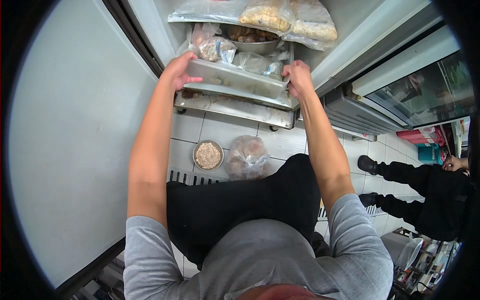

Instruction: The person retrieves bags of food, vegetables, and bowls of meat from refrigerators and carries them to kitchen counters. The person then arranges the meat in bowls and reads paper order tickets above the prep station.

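A translucent drawer (pixel 235 76) sits at the bottom of an upright freezer, filled with plastic bags of food (pixel 218 48) and a metal bowl (pixel 256 47) of brown food. At its left front corner my left hand (pixel 179 71) grips the rim, with the thumb stretched along the front. My right hand (pixel 299 78) has its fingers curled round the right front corner. On the tiled floor below are a round bowl of pale minced food (pixel 208 155) and a knotted clear bag (pixel 247 157) of pinkish food.
The open freezer door (pixel 75 125) stands on the left. Bagged food (pixel 290 19) lies on the shelf above the drawer. A glass-fronted fridge (pixel 430 87) is at the right. A person in black (pixel 425 195) is on the right, near red and teal containers.
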`<state>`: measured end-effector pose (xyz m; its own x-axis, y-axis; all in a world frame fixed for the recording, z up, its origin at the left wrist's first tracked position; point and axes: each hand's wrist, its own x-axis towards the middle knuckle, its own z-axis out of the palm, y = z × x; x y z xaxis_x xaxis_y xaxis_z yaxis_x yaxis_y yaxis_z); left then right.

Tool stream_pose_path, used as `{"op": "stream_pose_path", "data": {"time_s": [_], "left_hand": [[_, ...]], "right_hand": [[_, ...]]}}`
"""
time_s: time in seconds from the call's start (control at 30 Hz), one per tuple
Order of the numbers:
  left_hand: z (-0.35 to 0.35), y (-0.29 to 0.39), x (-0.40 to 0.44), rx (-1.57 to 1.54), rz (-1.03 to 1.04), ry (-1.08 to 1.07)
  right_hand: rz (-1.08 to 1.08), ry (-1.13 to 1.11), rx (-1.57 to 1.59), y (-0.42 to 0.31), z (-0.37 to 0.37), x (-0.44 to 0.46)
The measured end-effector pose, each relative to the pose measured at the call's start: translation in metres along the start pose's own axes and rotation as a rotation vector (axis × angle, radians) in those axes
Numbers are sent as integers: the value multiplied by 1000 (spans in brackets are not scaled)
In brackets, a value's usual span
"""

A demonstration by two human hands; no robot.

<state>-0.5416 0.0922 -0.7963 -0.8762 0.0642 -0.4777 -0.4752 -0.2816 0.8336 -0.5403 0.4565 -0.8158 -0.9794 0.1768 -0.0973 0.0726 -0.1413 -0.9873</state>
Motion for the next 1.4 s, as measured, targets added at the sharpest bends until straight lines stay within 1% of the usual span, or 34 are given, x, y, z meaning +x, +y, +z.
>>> {"op": "stream_pose_path", "data": {"time_s": [0.07,0.1,0.2,0.23,0.33,0.37,0.43,0.5,0.53,0.57,0.67,0.7,0.77,0.8,0.83,0.87,0.9,0.97,1.0,1.03,1.1,1.2,1.3,1.4], "left_hand": [[-5,-6,-11,8,-30,-3],[-3,-9,-22,-26,0,18],[-7,-18,-33,-36,13,-4],[-5,-19,-35,-43,25,18],[5,-12,-37,-47,69,95],[3,-10,-34,-32,90,86],[3,-5,-24,-3,119,68],[8,-3,-24,15,102,132],[12,2,-25,21,108,166],[17,2,-26,67,114,215],[12,13,-12,311,-5,160],[7,6,-6,373,-30,173],[-1,-3,12,497,-55,199],[-2,-4,15,587,-47,260],[-2,-6,20,676,-37,319],[-1,-11,24,767,-32,375],[2,-6,14,733,-43,296],[2,-22,11,629,-29,334],[2,-25,11,578,-13,353],[-1,-27,10,580,-47,285],[1,-30,7,532,-62,290],[1,-31,2,490,-76,254],[9,-36,-20,388,-42,236],[4,-46,-31,316,41,144]], "right_hand": [[23,11,17,2,-1,-14],[34,15,28,4,-1,-20],[-38,-4,53,10,0,-33],[-42,-13,49,9,0,-34],[-121,-60,29,1,1,-29],[-118,-70,10,-1,0,-25],[-187,-66,-26,-7,0,-12],[-222,-52,-79,-5,-1,-3],[-206,-49,-69,-4,-1,4],[-186,-44,-56,-1,0,9],[-183,-58,-86,-1,-3,25],[-189,-66,-104,0,-5,30],[-218,-40,-199,12,-9,51],[-227,-26,-250,13,-9,50],[-171,12,-375,14,-9,49],[-176,29,-448,18,-9,48],[-182,45,-523,14,-5,42],[-182,57,-698,21,-11,42],[-209,80,-760,22,-14,38],[-242,101,-819,22,-14,35],[-270,125,-903,27,-14,38],[-625,278,-1077,34,-15,46],[-823,397,-834,-28,30,-1],[-60,52,-369,-62,65,-1]]}}
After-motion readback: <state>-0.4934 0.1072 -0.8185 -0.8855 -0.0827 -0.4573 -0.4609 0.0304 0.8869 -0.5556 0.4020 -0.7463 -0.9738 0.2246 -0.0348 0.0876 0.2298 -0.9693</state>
